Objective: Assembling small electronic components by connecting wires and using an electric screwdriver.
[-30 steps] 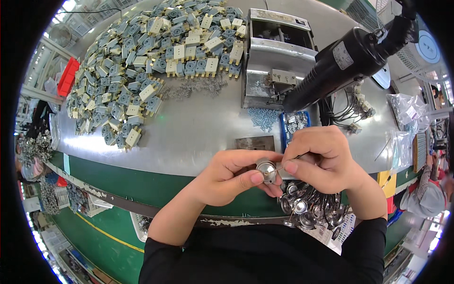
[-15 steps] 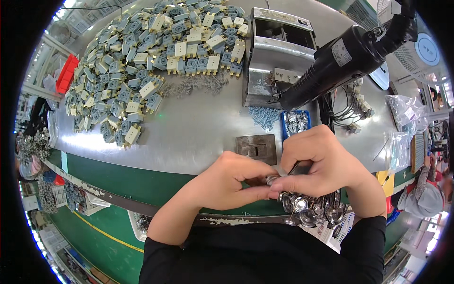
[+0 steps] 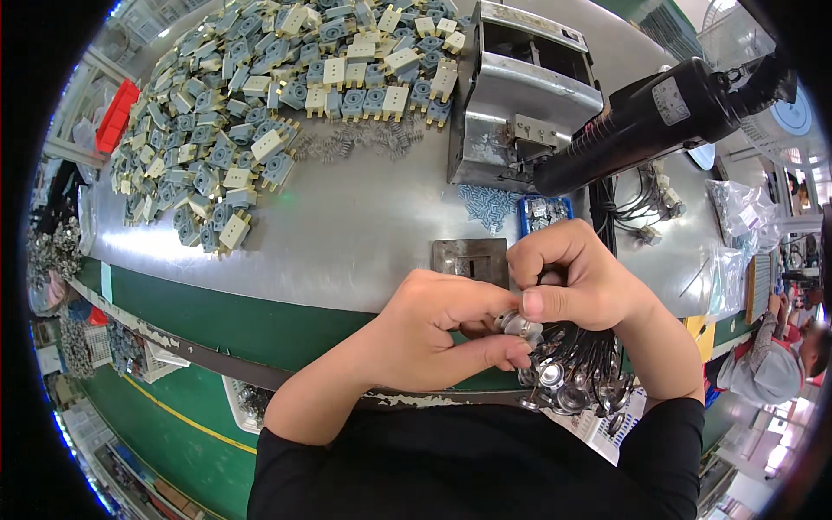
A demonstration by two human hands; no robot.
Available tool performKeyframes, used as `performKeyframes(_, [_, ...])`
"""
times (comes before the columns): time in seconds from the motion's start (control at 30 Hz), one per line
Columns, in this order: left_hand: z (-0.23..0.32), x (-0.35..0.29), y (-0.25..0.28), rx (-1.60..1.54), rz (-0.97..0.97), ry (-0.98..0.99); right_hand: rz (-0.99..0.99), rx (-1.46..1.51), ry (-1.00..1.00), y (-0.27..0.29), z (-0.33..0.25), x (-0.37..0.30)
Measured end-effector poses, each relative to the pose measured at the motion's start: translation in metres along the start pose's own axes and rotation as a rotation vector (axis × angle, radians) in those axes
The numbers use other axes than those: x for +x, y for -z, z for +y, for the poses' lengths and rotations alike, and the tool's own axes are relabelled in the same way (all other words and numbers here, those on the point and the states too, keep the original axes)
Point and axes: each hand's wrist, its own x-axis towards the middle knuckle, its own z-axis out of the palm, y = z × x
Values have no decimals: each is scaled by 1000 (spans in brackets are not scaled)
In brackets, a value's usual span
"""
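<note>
My left hand (image 3: pixel 442 334) pinches a small round silvery metal part (image 3: pixel 517 327) between thumb and fingers, in front of the bench edge. Close against its right side is my right hand (image 3: pixel 576 282), with the thumb and fingers curled together; whatever lies inside them is hidden. Below the right hand, a bundle of round shiny metal discs (image 3: pixel 570 399) on thin dark stems hangs at the bench edge. Just beyond my hands lies a flat metal block (image 3: pixel 449 253) with a slot, partly covered by the fingers.
Grey and cream switch-like blocks (image 3: pixel 334 74) are heaped at the far left, with loose springs (image 3: pixel 364 139) beside them. Small screws (image 3: pixel 487 206) lie by a blue tray (image 3: pixel 555 204) of metal pieces. A black electric screwdriver (image 3: pixel 641 130) leans before a metal box (image 3: pixel 520 95). Another person (image 3: pixel 771 355) sits far right.
The round metal part now shows more fully between my hands, as the right thumb has lifted off it and moved up. The whole view has shifted slightly.
</note>
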Motion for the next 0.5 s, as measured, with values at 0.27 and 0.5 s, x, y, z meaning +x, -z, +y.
performKeyframes(0.27, [-18,-2,8,82,15,-42,86,57,-65,-6,3,-1])
performKeyframes(0.5, [-29,-10,8,-694,-14,155,268,-561,615,-2,15,1])
